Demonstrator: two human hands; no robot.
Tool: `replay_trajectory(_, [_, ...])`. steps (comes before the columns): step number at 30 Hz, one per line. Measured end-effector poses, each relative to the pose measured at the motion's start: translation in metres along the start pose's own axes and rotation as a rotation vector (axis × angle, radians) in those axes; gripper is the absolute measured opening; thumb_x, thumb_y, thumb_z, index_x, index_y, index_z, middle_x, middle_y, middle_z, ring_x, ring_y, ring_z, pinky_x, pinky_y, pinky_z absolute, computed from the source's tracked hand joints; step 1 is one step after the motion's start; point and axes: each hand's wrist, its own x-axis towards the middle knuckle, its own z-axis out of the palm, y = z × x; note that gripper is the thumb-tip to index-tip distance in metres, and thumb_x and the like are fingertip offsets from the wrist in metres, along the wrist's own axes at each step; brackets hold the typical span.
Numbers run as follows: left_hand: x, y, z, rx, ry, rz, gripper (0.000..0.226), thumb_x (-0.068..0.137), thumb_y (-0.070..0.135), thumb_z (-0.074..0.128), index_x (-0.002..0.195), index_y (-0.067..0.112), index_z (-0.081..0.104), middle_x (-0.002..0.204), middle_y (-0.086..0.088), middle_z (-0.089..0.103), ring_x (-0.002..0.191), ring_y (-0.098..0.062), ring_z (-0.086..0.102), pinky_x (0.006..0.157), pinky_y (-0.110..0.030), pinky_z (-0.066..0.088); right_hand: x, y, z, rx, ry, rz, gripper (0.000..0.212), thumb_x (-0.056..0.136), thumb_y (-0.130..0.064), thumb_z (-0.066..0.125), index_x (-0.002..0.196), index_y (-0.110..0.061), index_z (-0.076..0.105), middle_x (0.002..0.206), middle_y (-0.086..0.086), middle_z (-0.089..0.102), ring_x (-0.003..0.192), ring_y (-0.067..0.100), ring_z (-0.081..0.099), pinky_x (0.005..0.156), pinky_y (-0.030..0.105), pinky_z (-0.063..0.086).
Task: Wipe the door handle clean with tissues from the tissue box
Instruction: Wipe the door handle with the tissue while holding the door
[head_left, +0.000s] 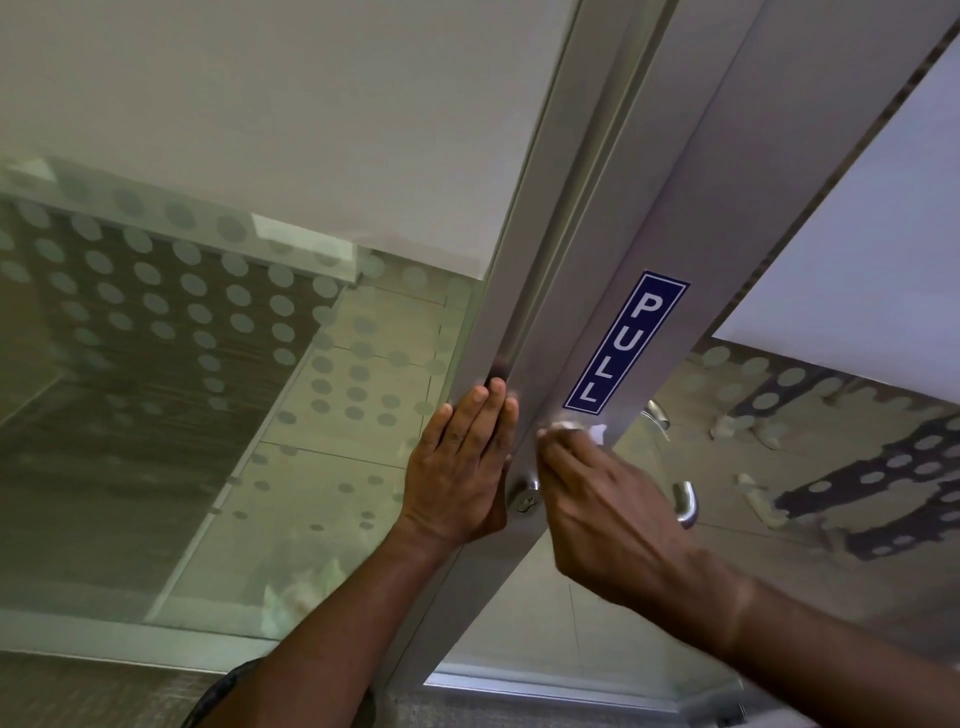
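The left hand (460, 467) lies flat and open on the door frame (524, 291), while beside it the right hand (608, 512) pinches a white tissue (576, 430) just below the PULL sticker (626, 343).

Left hand (460, 467) laid flat, fingers straight and pressed together, palm against the metal door frame (649, 249), fingertips pointing up along it. Left forearm rising from the lower middle, wrist nearly straight. Right hand (597, 509) just right of the left, back turned to the camera, fingers curled and pinched around a white tissue (582, 430) pressed to the same frame, fingertips blurred. Right forearm entering from the lower right corner, wrist bent slightly inward. Both hands close together, not touching.
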Motion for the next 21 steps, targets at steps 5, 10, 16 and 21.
replay_trajectory(5, [0.000, -0.001, 0.001, 0.014, 0.000, 0.014, 0.075, 0.100, 0.029, 0.036, 0.157, 0.007, -0.008, 0.165, -0.010, -0.015, 0.153, -0.021, -0.011, 0.124, -0.037, -0.006, 0.001, -0.004, 0.002, 0.008, 0.000, -0.053, 0.030, 0.082, -0.015, 0.048, 0.094, 0.001, 0.070, 0.092, 0.017, 0.066, 0.088, 0.031, 0.056, 0.074, 0.041, 0.054])
replay_trajectory(10, [0.002, 0.001, -0.001, -0.056, 0.015, 0.006, 0.082, 0.091, 0.028, 0.039, 0.157, 0.007, -0.006, 0.166, -0.009, -0.012, 0.153, -0.021, -0.008, 0.124, -0.037, -0.004, -0.024, 0.023, -0.012, 0.410, -0.038, 0.182, 0.021, 0.076, -0.002, 0.064, 0.093, -0.014, 0.069, 0.084, 0.001, 0.062, 0.069, 0.020, 0.060, 0.054, 0.025, 0.046])
replay_trajectory(16, [0.002, 0.001, 0.000, -0.060, 0.023, 0.000, 0.087, 0.086, 0.026, 0.042, 0.157, 0.007, -0.006, 0.166, -0.008, -0.011, 0.154, -0.020, -0.007, 0.125, -0.037, -0.004, -0.050, 0.060, -0.023, 0.837, 0.122, 0.562, 0.018, 0.084, -0.010, 0.068, 0.095, -0.023, 0.075, 0.095, -0.015, 0.068, 0.087, -0.003, 0.064, 0.074, 0.008, 0.050])
replay_trajectory(21, [0.001, 0.002, 0.001, -0.059, 0.020, -0.004, 0.085, 0.088, 0.026, 0.040, 0.157, 0.008, -0.005, 0.166, -0.008, -0.011, 0.154, -0.020, -0.006, 0.125, -0.038, -0.003, -0.038, 0.036, -0.014, 0.824, 0.135, 0.587, 0.019, 0.085, -0.011, 0.066, 0.098, -0.023, 0.075, 0.094, -0.014, 0.070, 0.082, 0.001, 0.065, 0.073, 0.011, 0.052])
